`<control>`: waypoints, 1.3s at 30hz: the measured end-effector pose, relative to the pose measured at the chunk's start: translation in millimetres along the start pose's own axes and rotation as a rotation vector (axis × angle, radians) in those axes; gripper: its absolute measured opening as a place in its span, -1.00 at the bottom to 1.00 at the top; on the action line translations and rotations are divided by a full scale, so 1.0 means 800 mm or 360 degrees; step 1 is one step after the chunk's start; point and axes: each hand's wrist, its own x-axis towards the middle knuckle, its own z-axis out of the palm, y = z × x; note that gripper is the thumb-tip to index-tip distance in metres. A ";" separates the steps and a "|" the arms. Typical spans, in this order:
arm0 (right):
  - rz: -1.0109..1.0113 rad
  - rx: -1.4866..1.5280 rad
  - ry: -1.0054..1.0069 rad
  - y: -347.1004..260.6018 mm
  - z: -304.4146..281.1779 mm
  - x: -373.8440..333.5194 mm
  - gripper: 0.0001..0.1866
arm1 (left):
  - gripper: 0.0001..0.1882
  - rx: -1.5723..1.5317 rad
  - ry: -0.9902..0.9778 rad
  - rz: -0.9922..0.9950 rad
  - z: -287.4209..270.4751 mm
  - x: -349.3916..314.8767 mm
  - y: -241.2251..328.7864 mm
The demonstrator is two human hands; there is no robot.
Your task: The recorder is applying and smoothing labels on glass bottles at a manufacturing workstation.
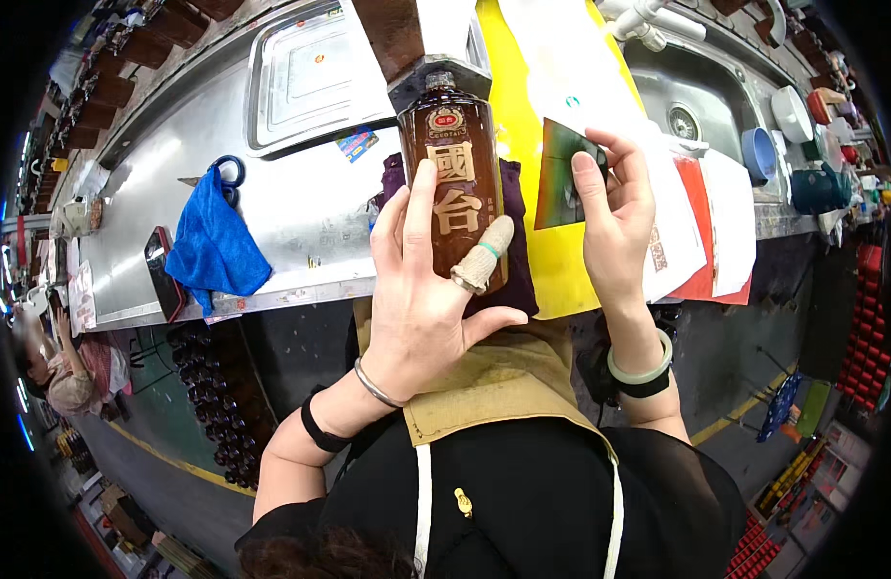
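One brown bottle [464,185] lies on a purple cloth [520,261]. Left hand [416,314] (one finger sheathed) has fingers apart over the bottle; right hand [621,207], right of it, pinches a dark green sheet [559,183].

Bottle [455,193] on cloth [519,275], tray [315,87] behind left, sink [711,92] behind right

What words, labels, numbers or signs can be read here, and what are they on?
I won't copy wording out, but it stands here:
Brown bottle: two large, clear gold characters, below a red-and-gold emblem; small side print is unreadable.
Blue card: print too small to read.
White paper at right: reddish-brown marks, too small to read.
Metal tray: tiny red mark, unreadable.
Dark green piece: none visible.
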 end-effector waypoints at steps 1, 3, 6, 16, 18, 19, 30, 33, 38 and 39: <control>0.0018 0.0025 0.0005 0.000 0.000 -0.001 -0.73 | -0.16 -0.0021 0.0038 -0.0026 0.000 0.003 0.000; 0.0060 0.0084 0.0014 0.001 0.003 -0.004 -0.72 | -0.04 0.0002 0.0084 -0.0168 -0.005 0.018 -0.003; 0.0104 0.0152 0.0027 0.001 0.008 -0.007 -0.72 | 0.05 -0.0019 0.0151 -0.0160 -0.005 0.028 -0.016; 0.0209 0.0160 0.0036 0.001 0.007 -0.013 -0.72 | -0.05 0.0087 0.0101 -0.0194 -0.004 0.034 -0.011; 0.0224 0.0187 0.0029 0.002 0.008 -0.014 -0.72 | -0.11 0.0185 0.0042 -0.0240 -0.005 0.045 -0.002; 0.0232 0.0201 0.0026 0.003 0.008 -0.014 -0.73 | -0.16 0.0185 0.0084 -0.0231 -0.008 0.050 0.001; 0.0265 0.0184 0.0022 0.011 0.011 -0.013 -0.72 | -0.18 0.0012 0.0280 -0.0242 0.000 0.033 -0.010; 0.0296 0.0245 -0.0002 0.009 0.016 -0.013 -0.72 | -0.19 0.0098 0.0231 -0.0210 0.001 0.036 -0.013; 0.0315 0.0227 -0.0012 0.008 0.018 -0.014 -0.71 | -0.20 0.0130 0.0251 -0.0223 0.000 0.043 -0.005; 0.0297 0.0206 -0.0016 0.007 0.016 -0.014 -0.71 | -0.21 0.0106 0.0288 -0.0230 0.000 0.043 -0.006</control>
